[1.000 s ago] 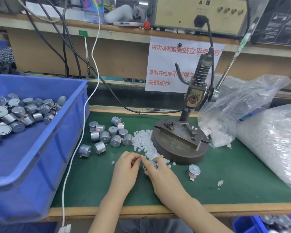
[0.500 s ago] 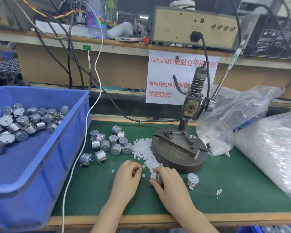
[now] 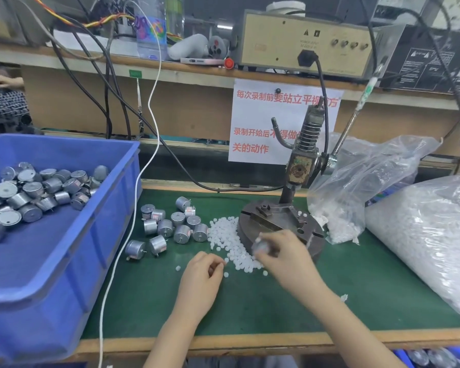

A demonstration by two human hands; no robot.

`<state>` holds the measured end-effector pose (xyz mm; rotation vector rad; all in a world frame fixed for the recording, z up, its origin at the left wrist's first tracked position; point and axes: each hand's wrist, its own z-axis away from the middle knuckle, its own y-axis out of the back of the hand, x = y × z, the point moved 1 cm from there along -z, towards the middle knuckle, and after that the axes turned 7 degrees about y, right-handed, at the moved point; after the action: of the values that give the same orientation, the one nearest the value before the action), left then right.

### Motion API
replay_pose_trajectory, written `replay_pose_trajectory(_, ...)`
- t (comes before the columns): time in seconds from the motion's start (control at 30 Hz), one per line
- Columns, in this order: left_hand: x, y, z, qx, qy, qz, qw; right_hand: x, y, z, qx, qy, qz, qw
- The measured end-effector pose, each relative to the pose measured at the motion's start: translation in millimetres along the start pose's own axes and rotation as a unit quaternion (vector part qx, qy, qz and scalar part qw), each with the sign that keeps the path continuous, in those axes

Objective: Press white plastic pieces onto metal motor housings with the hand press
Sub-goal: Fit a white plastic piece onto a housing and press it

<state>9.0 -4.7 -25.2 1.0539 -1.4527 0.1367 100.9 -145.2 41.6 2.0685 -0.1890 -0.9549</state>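
My right hand [image 3: 284, 258] grips a small silver motor housing [image 3: 260, 246], blurred by motion, at the front left edge of the hand press's round base [image 3: 311, 236]. The press column [image 3: 302, 166] with its spring and lever [image 3: 356, 112] rises behind it. My left hand [image 3: 201, 274] rests on the green mat with fingers loosely curled beside the heap of white plastic pieces [image 3: 223, 235]; I see nothing in it. A cluster of loose motor housings [image 3: 170, 225] lies left of the heap.
A blue bin [image 3: 64, 248] holding several motor housings [image 3: 32, 192] fills the left side. Two clear bags of white pieces [image 3: 361, 187] [image 3: 430, 235] stand at the right. A white cable [image 3: 129, 227] hangs along the bin's edge. A shelf with equipment runs behind.
My right hand has lifted the motor housing away from my left hand, up and right toward the press base. My left hand has stayed on the mat. The camera tilted upward.
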Motion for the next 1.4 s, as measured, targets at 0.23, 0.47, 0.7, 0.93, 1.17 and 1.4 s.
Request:
replay_pose_trajectory(0.23, -1, 0, 0, -0.002, 0.007, 0.0, 1.0, 37, 32, -59, 0.155, -0.112, 0.003, 0.982)
replay_pose_trajectory(0.47, 0, 0, 0, -0.006, 0.011, -0.005, 1.0, 55, 16, -71, 0.135, -0.094, 0.098, 0.982)
replay_pose_trajectory(0.7, 0, 0, -1, -0.002, 0.004, 0.0, 1.0, 61, 5, -75, 0.155, -0.104, 0.102, 0.977)
replay_pose_trajectory(0.93, 2, 1, 1, -0.002, 0.01, 0.009, 1.0, 59, 14, -75, 0.151, -0.118, -0.051, 0.98)
replay_pose_trajectory(1.17, 3, 1, 1, -0.003, 0.009, 0.001, 1.0, 54, 83, -96, 0.303, -0.181, -0.343, 0.87)
replay_pose_trajectory(1.4, 3, 1, 0, -0.008, 0.019, -0.008, 1.0, 10, 130, -127, 0.309, -0.116, -0.428, 0.841)
